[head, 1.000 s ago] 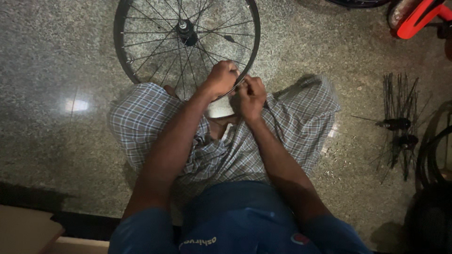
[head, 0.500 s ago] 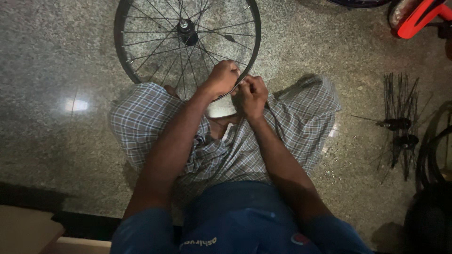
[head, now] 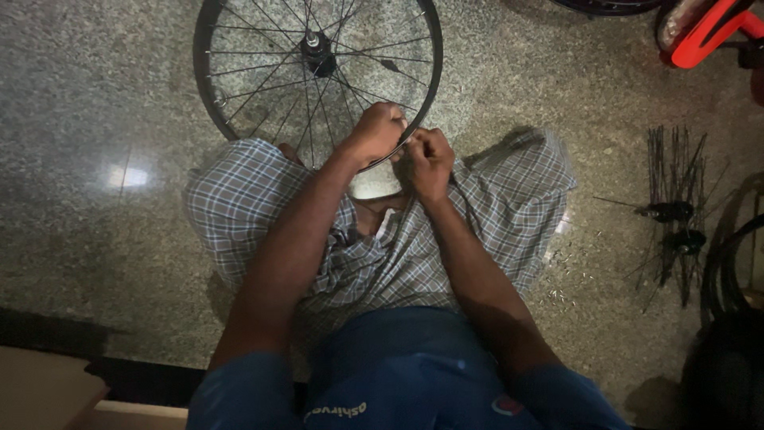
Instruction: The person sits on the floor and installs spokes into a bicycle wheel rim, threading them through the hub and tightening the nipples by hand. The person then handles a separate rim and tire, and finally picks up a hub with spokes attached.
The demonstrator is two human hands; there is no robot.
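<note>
A spoked bicycle wheel (head: pixel 239 119) with a dark rim and a central hub (head: pixel 316 48) lies flat on the speckled floor in front of me. My left hand (head: pixel 376 131) is closed over the near edge of the rim. My right hand (head: pixel 430 159) is fisted right beside it at the same stretch of rim, gripping something small that I cannot make out. I sit on the floor with a checked cloth (head: pixel 239 207) over my legs, and both forearms reach forward over it.
A bundle of loose dark spokes with two hubs (head: pixel 672 215) lies on the floor at the right, with small bits scattered near it. A red frame part (head: pixel 704 32) sits at the top right. Dark tyres (head: pixel 732 263) curve along the right edge.
Both hands stay at the rim's near edge; they shift only slightly against each other. The wheel has not moved.
</note>
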